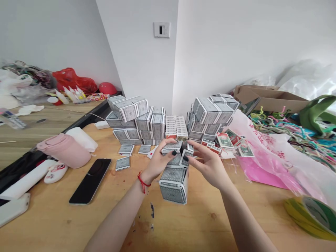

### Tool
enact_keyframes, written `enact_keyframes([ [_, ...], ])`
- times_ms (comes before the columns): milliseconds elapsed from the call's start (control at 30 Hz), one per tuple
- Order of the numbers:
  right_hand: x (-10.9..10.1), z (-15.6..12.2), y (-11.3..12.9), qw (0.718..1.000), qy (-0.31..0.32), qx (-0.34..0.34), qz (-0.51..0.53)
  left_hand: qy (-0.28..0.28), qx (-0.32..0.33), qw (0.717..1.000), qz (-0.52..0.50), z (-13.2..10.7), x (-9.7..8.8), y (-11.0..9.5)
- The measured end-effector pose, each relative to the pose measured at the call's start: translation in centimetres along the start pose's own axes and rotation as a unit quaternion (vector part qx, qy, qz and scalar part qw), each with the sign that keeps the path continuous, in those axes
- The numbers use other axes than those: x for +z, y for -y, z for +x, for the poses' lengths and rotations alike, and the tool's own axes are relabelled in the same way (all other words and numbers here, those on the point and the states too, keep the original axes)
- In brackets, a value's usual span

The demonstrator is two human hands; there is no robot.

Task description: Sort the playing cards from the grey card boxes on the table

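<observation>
1. At the near right, a roll of yellow tape (311, 217) is lying on the wooden table (204, 220).
2. Near the middle, a large card block (173, 190) is standing in front of the person, with a black phone (90, 182) lying to its left.
3. Just beyond, the left hand (159, 161) is holding an upper card block (173, 160), thumb on the near face, fingers curling behind. Whether it is resting on the large block or behind it, I cannot tell.
4. The right hand (210, 164) is pinching a small card piece (187, 155) narrowly at the upper block's right side. The person seems to be fitting or squaring this piece; the next move probably calls for keeping the left steady while aligning edges.
5. Farther left, loose cards (123, 163) and a pink cup (65, 150) are lying about.
6. Farther still, a left card stack (128, 112) and a right card stack (210, 112) are flanking upright card boxes (171, 126).
7. At the far end, a white wall (225, 45) is bearing a switch (161, 30).
</observation>
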State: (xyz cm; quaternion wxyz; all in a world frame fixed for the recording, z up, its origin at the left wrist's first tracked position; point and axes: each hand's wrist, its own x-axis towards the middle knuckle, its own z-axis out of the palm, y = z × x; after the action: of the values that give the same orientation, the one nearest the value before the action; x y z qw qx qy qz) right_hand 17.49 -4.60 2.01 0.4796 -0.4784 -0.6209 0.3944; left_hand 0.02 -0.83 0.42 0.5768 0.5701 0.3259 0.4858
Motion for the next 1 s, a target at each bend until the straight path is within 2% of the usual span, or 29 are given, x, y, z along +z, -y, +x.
enact_keyframes([
  [133, 0.1, 0.0, -0.1, 1.000, -0.005, 0.008, 0.017, -0.038, -0.010, 0.999, -0.005, -0.1, 0.2, 0.1],
  [500, 0.6, -0.2, 0.7, 1.000, 0.006, -0.009, -0.015, -0.088, -0.003, 0.995, -0.042, 0.2, 0.8, 0.6],
  [733, 0.9, -0.1, 0.3, 0.999, -0.008, -0.007, -0.053, -0.104, -0.029, 0.991, -0.085, 0.5, 0.6, 1.5],
  [1000, 1.3, 0.1, -0.5, 0.985, -0.045, -0.055, -0.159, -0.132, -0.040, 0.987, -0.082, 0.6, 0.8, 1.9],
])
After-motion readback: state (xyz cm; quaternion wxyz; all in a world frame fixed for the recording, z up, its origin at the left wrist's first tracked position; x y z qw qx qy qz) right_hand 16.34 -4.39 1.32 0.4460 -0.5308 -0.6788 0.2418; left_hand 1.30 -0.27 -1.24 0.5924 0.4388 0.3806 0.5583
